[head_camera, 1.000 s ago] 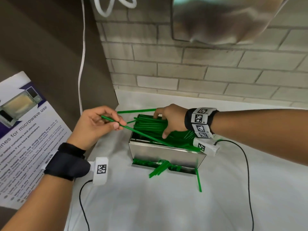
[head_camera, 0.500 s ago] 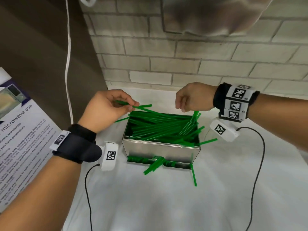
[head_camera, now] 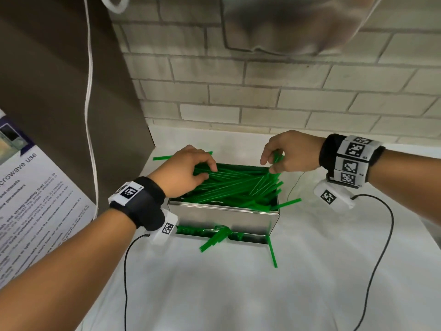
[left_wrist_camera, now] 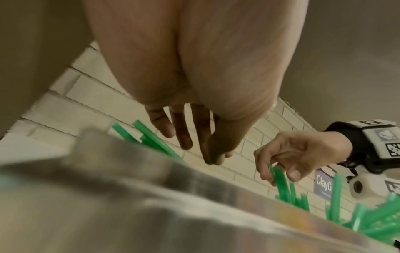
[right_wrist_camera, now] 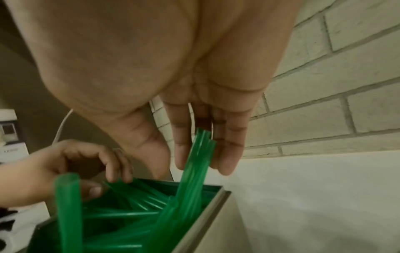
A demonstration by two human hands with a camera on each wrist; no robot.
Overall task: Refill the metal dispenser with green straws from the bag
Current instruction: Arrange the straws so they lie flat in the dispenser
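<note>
On white counter, against brick wall: 1 metal dispenser, rectangular, open-topped, polished steel, front face reflective, slot along its lower front edge.

Contents: green straws, too many to count, piled crosswise and unaligned inside the dispenser; several ends stick out over its right rim. 1 straw lies on the counter behind the dispenser's left rear corner. 1 small bundle juts from the front slot onto the counter. 1 single straw leans at the dispenser's front right corner.

Hands: 2. Left hand over the dispenser's left end, fingers curled down, fingertips touching the straw pile; whether it grasps any straw cannot be told. Right hand above the dispenser's right rear corner, thumb and fingers pinching a few tilted straws at their upper ends, lower ends in the pile.

Surroundings: 1 brown panel left of the dispenser, close to its left side; 1 white cable hanging down that panel; 1 printed microwave notice further left. Bare counter in front of and to the right of the dispenser, crossed by 2 black wrist-camera cords.
</note>
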